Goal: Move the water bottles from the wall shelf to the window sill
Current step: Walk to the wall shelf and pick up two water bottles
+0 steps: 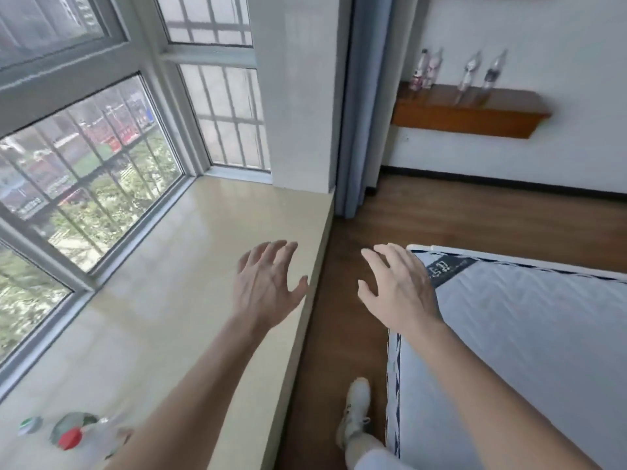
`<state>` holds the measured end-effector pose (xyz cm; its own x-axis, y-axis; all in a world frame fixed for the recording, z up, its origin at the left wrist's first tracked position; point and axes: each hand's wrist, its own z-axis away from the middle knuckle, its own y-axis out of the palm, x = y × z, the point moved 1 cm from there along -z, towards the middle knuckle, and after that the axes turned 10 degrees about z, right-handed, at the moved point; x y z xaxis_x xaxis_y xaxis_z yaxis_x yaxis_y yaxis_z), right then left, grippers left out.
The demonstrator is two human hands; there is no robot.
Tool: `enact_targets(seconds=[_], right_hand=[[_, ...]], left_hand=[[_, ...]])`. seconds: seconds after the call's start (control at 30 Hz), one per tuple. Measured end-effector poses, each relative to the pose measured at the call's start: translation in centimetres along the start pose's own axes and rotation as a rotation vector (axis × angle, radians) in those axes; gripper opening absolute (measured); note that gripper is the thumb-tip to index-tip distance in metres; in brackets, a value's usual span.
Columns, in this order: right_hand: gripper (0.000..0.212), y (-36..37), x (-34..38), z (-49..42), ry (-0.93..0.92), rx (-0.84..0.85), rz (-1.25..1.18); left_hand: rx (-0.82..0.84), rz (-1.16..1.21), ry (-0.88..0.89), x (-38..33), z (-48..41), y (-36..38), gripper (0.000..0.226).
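Several clear water bottles [470, 76] stand on a wooden wall shelf [468, 115] at the upper right, far from both hands. The beige window sill [190, 259] runs along the left. Two bottles stand on it at the bottom left, one with a red cap [69, 438] and one with a green and white cap [30, 425]. My left hand [268, 286] hovers over the sill's edge with fingers spread, holding nothing. My right hand [397, 288] is stretched out over the floor beside the mattress, fingers spread and empty.
A mattress [509, 351] fills the lower right. A strip of wooden floor [339, 317] runs between sill and mattress towards the shelf wall. A blue curtain [366, 106] hangs by the white pillar [298, 89]. My foot in a white shoe [356, 408] is on the floor.
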<state>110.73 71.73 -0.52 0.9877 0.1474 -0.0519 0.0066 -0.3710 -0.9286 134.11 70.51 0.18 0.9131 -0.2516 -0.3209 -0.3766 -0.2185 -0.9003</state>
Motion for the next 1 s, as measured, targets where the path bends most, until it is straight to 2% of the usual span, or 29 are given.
enact_targets(seconds=[0.23, 0.63, 1.0], right_hand=[[0.044, 3.5, -5.9, -3.3, 0.095, -0.009, -0.022], [0.044, 10.1, -19.2, -18.9, 0.147, -0.011, 0.001], [0.041, 13.7, -25.0, -28.8, 0.177, 0.030, -0.008]], left_hand=[[0.038, -0.028, 0.108, -3.3, -8.0, 4.2, 0.060], [0.061, -0.015, 0.156, -8.8, -28.6, 12.3, 0.061], [0.061, -0.004, 0.182, -10.6, -40.5, 16.1, 0.058]])
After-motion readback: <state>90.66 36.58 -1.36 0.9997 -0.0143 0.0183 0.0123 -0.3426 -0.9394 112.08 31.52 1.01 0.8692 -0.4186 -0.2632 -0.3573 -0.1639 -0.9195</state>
